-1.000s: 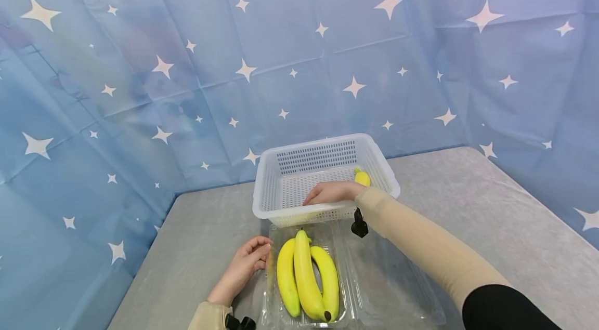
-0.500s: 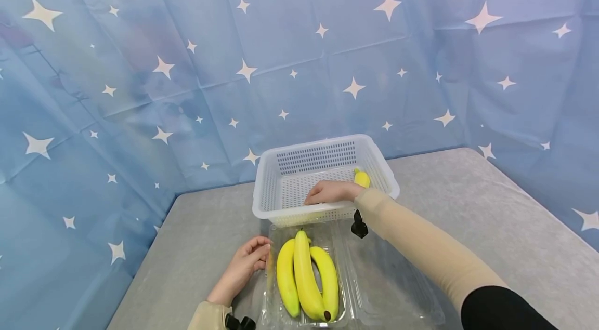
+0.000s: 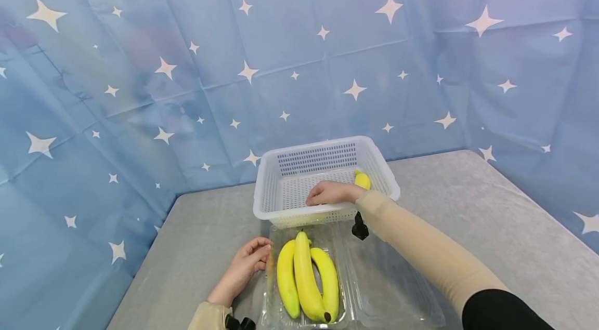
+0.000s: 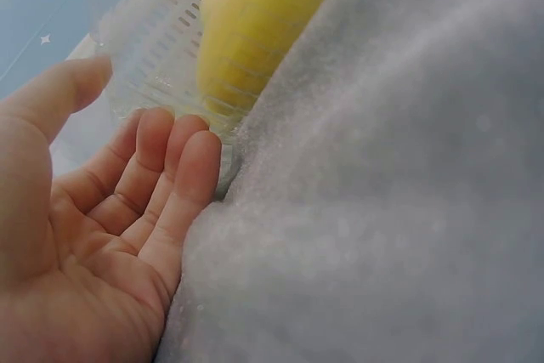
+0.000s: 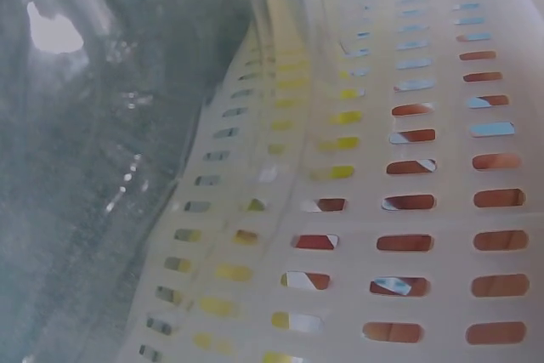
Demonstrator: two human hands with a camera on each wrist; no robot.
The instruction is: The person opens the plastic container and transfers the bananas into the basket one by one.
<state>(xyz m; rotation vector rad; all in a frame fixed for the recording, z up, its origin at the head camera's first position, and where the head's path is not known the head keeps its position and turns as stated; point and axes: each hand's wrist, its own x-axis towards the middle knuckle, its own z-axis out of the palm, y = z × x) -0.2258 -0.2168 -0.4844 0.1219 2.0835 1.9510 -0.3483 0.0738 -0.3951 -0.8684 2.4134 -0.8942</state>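
Observation:
My left hand [image 3: 245, 262] lies beside the left edge of a clear hinged plastic container [image 3: 348, 288], its fingers loosely curved. In the left wrist view, the fingertips [image 4: 197, 159] are right at the clear wall, with the thumb apart from them. Several yellow bananas [image 3: 306, 283] lie in the container. My right hand [image 3: 332, 192] reaches over the front rim of a white slotted basket [image 3: 264, 184], fingers pointing down inside. The front wall hides its fingertips, and I cannot tell whether they hold anything. Yellow shows through the basket's slots [image 5: 234, 272] near this hand.
Another yellow fruit [image 3: 362, 180] sits at the right side inside the basket. The container's clear lid [image 3: 398, 288] lies spread to the right, under my right forearm. A grey cloth [image 3: 210, 221] covers the table, and a blue star-patterned curtain [image 3: 281, 86] stands behind it.
Inside the basket, the right hand's fingers have drawn in slightly to the right. The left hand, bananas and container have kept their places.

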